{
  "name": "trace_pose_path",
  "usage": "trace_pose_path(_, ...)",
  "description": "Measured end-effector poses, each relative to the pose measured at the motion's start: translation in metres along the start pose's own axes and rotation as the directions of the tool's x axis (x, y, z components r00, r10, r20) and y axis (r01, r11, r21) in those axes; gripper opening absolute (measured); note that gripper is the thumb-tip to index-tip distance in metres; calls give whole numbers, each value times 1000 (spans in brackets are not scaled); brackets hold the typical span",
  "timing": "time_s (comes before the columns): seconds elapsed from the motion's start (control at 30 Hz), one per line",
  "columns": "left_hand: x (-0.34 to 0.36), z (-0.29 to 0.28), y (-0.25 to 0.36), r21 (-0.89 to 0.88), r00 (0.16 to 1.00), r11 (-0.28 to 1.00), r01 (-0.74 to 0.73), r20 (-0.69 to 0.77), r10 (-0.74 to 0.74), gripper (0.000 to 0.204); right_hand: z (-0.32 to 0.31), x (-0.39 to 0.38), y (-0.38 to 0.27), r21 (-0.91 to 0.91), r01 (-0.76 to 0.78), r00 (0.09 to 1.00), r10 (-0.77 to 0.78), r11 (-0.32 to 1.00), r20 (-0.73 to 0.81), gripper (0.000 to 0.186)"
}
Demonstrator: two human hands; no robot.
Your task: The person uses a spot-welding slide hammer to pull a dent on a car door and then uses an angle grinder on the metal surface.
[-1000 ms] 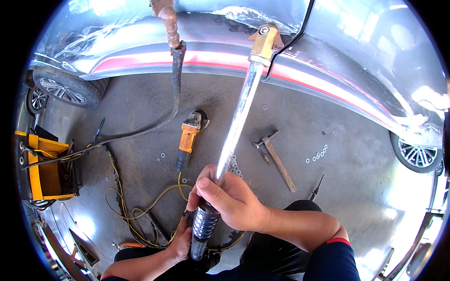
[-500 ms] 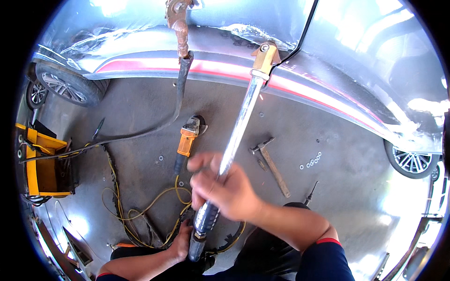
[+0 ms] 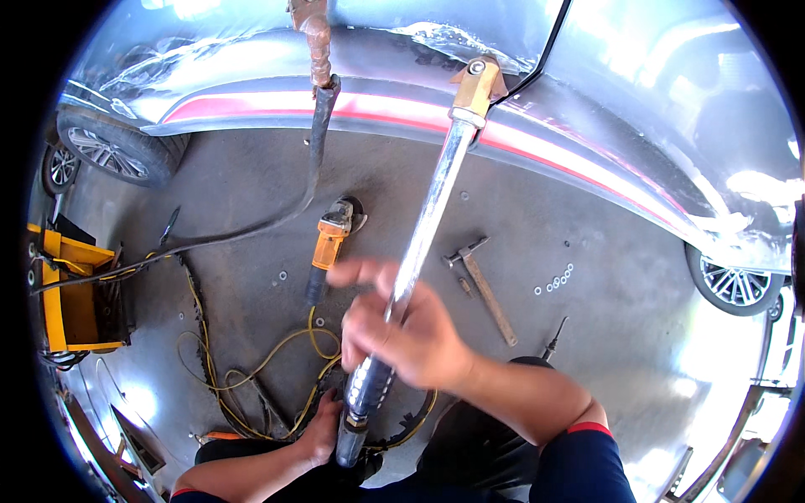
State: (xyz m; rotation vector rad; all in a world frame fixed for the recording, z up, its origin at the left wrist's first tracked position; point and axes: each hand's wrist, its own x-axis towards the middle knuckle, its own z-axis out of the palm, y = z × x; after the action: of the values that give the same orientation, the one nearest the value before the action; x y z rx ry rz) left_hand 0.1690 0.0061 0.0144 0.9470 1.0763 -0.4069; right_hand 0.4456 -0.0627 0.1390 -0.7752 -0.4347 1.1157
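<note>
A slide hammer dent puller (image 3: 426,226) with a chrome shaft slants up from my lap. Its brass-coloured head (image 3: 478,88) is at the lower door panel of the car, beside the door gap; I cannot tell whether it touches. My right hand (image 3: 411,339) is closed round the shaft just above the black perforated grip, its index finger stretched out and blurred. Low down, my left hand (image 3: 320,432) is against the side of the tool's black end handle (image 3: 352,440); its fingers are mostly hidden. Silvery, scraped bodywork (image 3: 444,42) lies beyond the head.
On the grey floor lie an orange angle grinder (image 3: 329,243), a wooden-handled hammer (image 3: 489,298), several washers (image 3: 555,283), and a yellow cord (image 3: 243,381). A thick black cable (image 3: 251,233) runs from a copper-coloured clamp (image 3: 319,46) toward a yellow box (image 3: 75,293) at left.
The view has shifted slightly, so the car and tool head sit higher in the picture. My right hand stays at the same part of the shaft; the left hand has hardly moved.
</note>
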Motion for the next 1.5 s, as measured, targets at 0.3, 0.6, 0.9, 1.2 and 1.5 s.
trace_pose_path(0.3, -10, 9, 29, -110, 995, 993, -50, 76, 58, 59, -1, -13, 33, 34, -106, 992, 103, 994, 77, 24)
trace_pose_path(0.6, -10, 11, 11, -190, 924, 924, -331, -262, 277, 61, -9, -12, 17, -233, -44, 994, 67, 972, 90, 39)
trace_pose_path(0.9, 1, -24, 4, 114, 772, 959, 259, 572, -277, 26, 2, -21, -3, -88, 84, 966, -60, 993, 253, 50)
trace_pose_path(1.2, 12, -23, -30, -143, 992, 982, -122, -41, 117, 47, -9, -28, 20, -143, 65, 998, -66, 988, -4, 34)
trace_pose_path(1.5, -15, 14, 9, -70, 990, 995, 64, 134, -54, 58, -9, -24, -1, -97, 17, 991, -4, 995, 133, 21)
